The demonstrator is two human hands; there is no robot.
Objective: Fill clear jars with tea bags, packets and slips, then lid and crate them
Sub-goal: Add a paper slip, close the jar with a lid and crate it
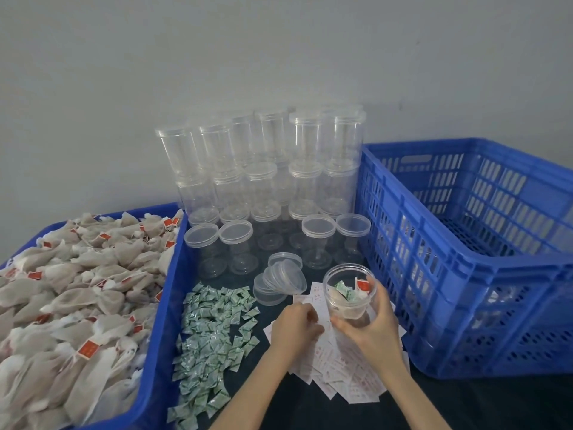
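My right hand (370,324) grips an open clear jar (348,290) just above the table; tea bags with a red tag and green packets lie inside it. My left hand (296,327) rests with curled fingers on the pile of white paper slips (347,373), pinching at a slip beside the jar. Green-and-white packets (210,342) are spread left of my hands. Loose clear lids (279,282) lie in a small heap behind them. The empty blue crate (465,252) stands to the right.
A blue bin (155,352) heaped with tea bags (71,299) fills the left side. Several lidded empty jars (266,169) are stacked against the grey wall behind the work area. The table surface is dark.
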